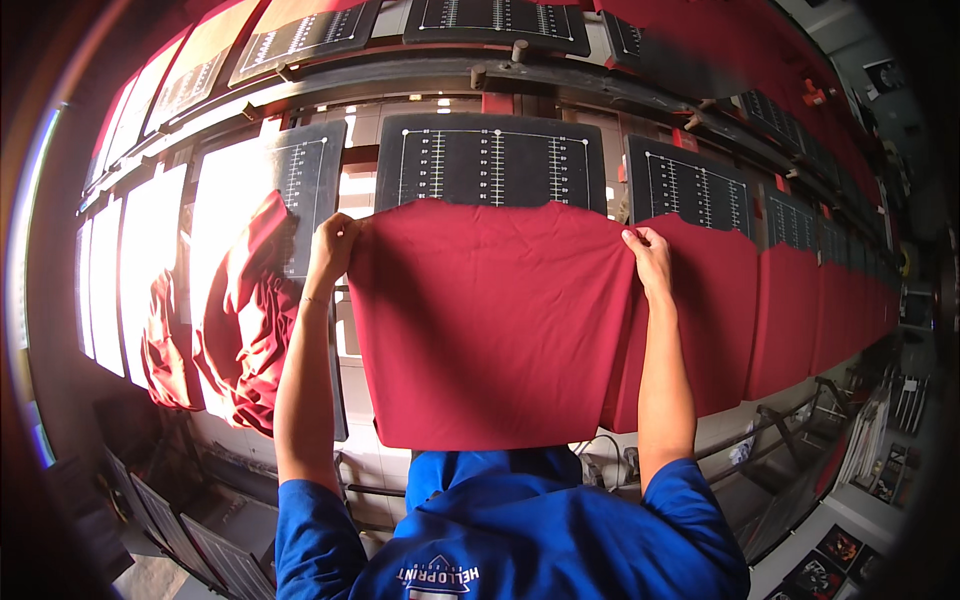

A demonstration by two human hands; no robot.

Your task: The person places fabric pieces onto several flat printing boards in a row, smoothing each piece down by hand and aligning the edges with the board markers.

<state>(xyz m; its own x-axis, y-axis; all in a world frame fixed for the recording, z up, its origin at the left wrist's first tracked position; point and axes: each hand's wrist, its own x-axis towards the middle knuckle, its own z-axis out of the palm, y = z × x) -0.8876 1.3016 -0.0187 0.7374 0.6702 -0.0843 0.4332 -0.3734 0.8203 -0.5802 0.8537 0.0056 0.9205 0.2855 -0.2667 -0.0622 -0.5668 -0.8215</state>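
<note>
Evenly, both bare forearms reach forward from short blue sleeves, roughly parallel, with the hands nearly level on either side of a dark red cloth (490, 330). The left hand (336, 243) is bent in at the wrist, its fingers curled and its grip clamped on the cloth's far left corner. The right hand (652, 258) mirrors it: thumb laid toward the corner, fingers folded, its grip likewise closed on the far right corner. Between them the cloth is spread over a dark board (496, 165), whose far end shows bare beyond the cloth's edge; the near edge comes down to the person's blue shirt (540, 540).

The cloth looks matte and soft, broadly four-sided, with shallow creases fanning across its upper part and a broad shadow over its middle. Its far edge dips and rises gently rather than running straight. The board is flat, round-cornered and nearly black, marked with white ruled scales. To the right, more boards in a row carry smooth red cloths (705, 320), while to the left a crumpled red cloth (250, 330) lies in deep, rope-like folds under glaring light. Beyond the boards, a dark rail (390, 78) with stubby round knobs curves across the view.
</note>
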